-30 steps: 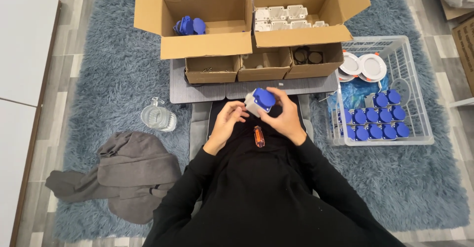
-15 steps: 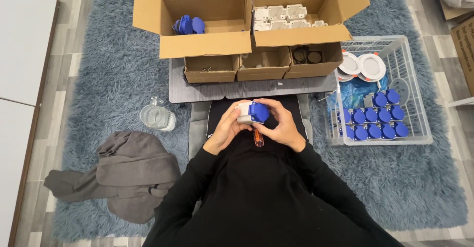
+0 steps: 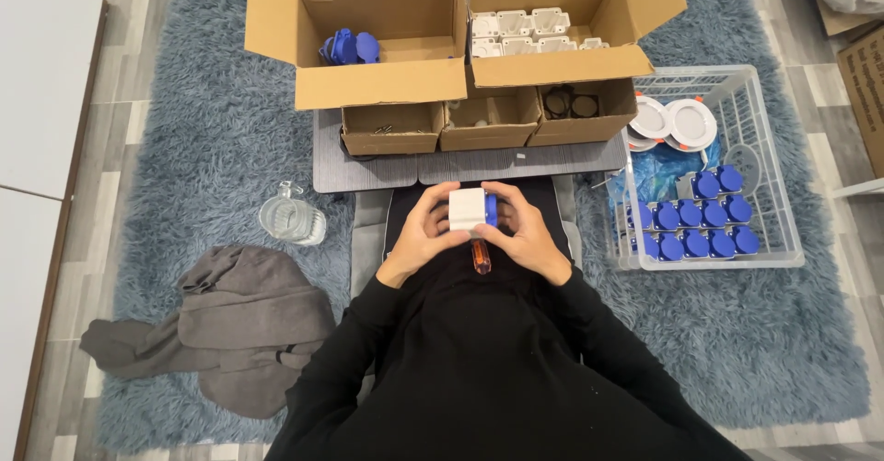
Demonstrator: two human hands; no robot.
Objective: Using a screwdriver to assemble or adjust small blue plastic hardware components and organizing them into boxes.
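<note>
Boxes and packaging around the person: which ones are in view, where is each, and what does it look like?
Left big box: brown cardboard, flaps open, blue parts inside.
Right big box: brown cardboard, open, white parts inside.
Three small boxes: brown, open, in a row before them.
Basket: white wire, right of the boxes.

A home floor: shaggy blue rug (image 3: 184,148), wood planks, cardboard boxes (image 3: 387,83).

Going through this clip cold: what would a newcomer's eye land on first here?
Probably the white box with a blue cap, gripped between the left hand and right hand at the centre, above an orange-handled tool on the lap. Next, the rows of matching blue-capped pieces in the white wire basket at right, and the open cardboard boxes ahead on the blue shag rug.
</note>
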